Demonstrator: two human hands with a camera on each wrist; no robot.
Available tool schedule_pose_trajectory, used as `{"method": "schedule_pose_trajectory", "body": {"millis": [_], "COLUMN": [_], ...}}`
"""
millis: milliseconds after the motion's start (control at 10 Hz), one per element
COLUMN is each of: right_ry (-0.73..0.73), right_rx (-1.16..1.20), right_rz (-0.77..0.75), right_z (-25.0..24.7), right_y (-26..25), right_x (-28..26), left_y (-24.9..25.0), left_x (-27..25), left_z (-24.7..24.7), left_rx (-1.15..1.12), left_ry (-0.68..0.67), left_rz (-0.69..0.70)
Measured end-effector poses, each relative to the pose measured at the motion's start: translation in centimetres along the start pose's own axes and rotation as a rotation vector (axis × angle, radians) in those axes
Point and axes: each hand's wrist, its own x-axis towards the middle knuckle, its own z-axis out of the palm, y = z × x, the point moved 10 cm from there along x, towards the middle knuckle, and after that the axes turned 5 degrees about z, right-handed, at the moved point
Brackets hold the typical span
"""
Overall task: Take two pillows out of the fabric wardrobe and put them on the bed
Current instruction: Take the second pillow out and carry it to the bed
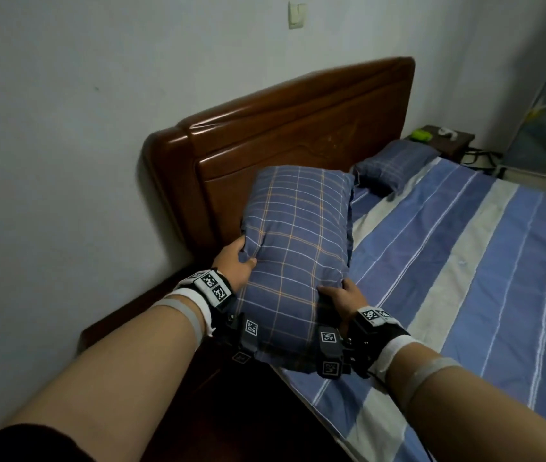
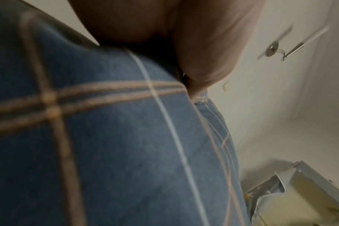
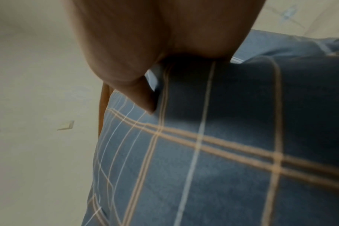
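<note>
A blue plaid pillow [image 1: 296, 248] is held in the air over the near corner of the bed [image 1: 464, 268], in front of the wooden headboard [image 1: 284, 128]. My left hand [image 1: 236, 261] grips its left edge, thumb on top. My right hand [image 1: 343, 300] grips its near right edge. The same pillow [image 2: 106, 137] fills the left wrist view, and the pillow [image 3: 213, 152] fills the right wrist view too, with my palm pressed against it in each. A second plaid pillow [image 1: 393, 165] lies at the far end of the headboard. The wardrobe is out of view.
The bed has a blue and white striped sheet. A dark nightstand [image 1: 444, 141] with a green object [image 1: 421, 135] stands beyond the far pillow. A white wall with a switch plate [image 1: 296, 15] is behind the headboard. A dark wooden bed frame [image 1: 151, 315] runs below my left arm.
</note>
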Motion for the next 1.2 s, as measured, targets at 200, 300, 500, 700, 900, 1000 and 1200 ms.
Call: {"method": "schedule_pose_trajectory", "body": {"millis": [200,300,500,700,900,1000,1200], "right_ry": [0.151,0.182,0.177,0.159,0.172,0.133,0.078], "right_rx": [0.061,0.036,0.044,0.062,-0.24,-0.442,-0.368], "right_rz": [0.089,0.164,0.277,0.366,0.385,0.452,0.417], "right_z": [1.4,1.5,3.9,6.7,8.4,9.8,14.2], "right_y": [0.3,1.3,2.2,2.9,3.8,3.5,0.2], "right_x": [9.4,15.6,28.4,38.1,44.6,45.5,45.0], "left_y": [-3.9,-5.9,-13.0,-20.3,-24.8,-25.8,-25.4], "left_x": [12.6,18.6,31.0,41.0,46.3,45.8,43.8], "left_z": [3.4,5.8,10.9,14.6,16.0,15.4,10.5], "left_rx": [0.033,0.04,0.036,0.073,0.154,0.012,-0.133], "left_ry": [-0.203,-0.279,-0.326,-0.374,-0.384,-0.366,-0.318], "left_rz": [0.014,0.01,-0.064,-0.151,-0.204,-0.302,-0.355]}}
